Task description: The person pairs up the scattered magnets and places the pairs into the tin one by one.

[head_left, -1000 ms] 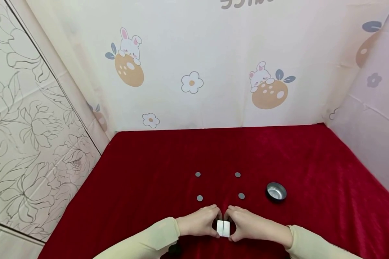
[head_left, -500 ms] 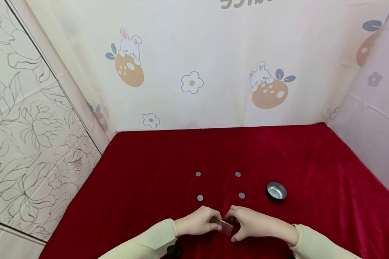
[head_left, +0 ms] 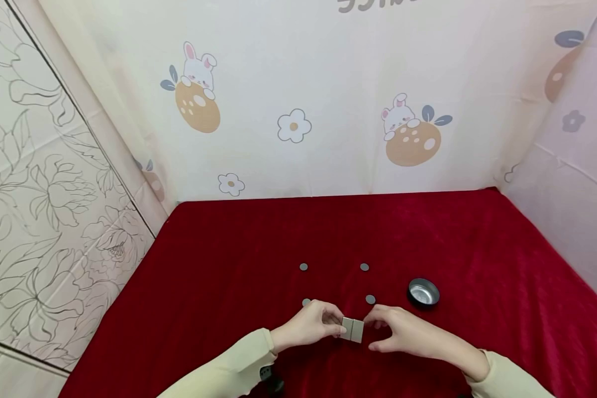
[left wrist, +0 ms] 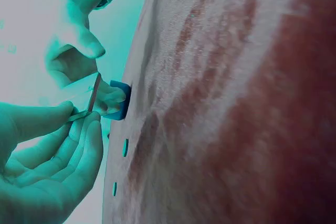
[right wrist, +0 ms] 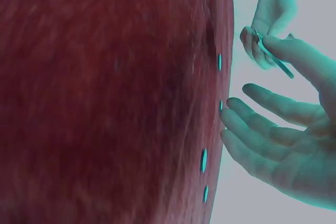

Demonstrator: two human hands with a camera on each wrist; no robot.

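A small flat silvery-grey square piece point(head_left: 357, 330), with a seam across its middle, is held up above the red cloth. My left hand point(head_left: 308, 326) pinches its left edge between thumb and fingers; in the left wrist view the piece point(left wrist: 93, 94) appears as a thin plate. Just right of it is my right hand point(head_left: 408, 334), with its thumb and fingers spread apart and nothing between them. In the right wrist view, the fingers of the right hand point(right wrist: 289, 145) are extended, apart from the plate point(right wrist: 275, 60).
Grey discs lie beyond the hands on the red cloth point(head_left: 219, 265): two farther back point(head_left: 303, 267), one in front at right point(head_left: 370, 299), one partly behind the left hand point(head_left: 305, 302). A round dark-rimmed metal tin point(head_left: 424, 293) stands at right. Patterned curtains point(head_left: 343, 72) enclose the table.
The seamed piece has moved away from me and slightly right in my left hand, turning its flat face up. My right hand has let go of it and drawn back to the right.
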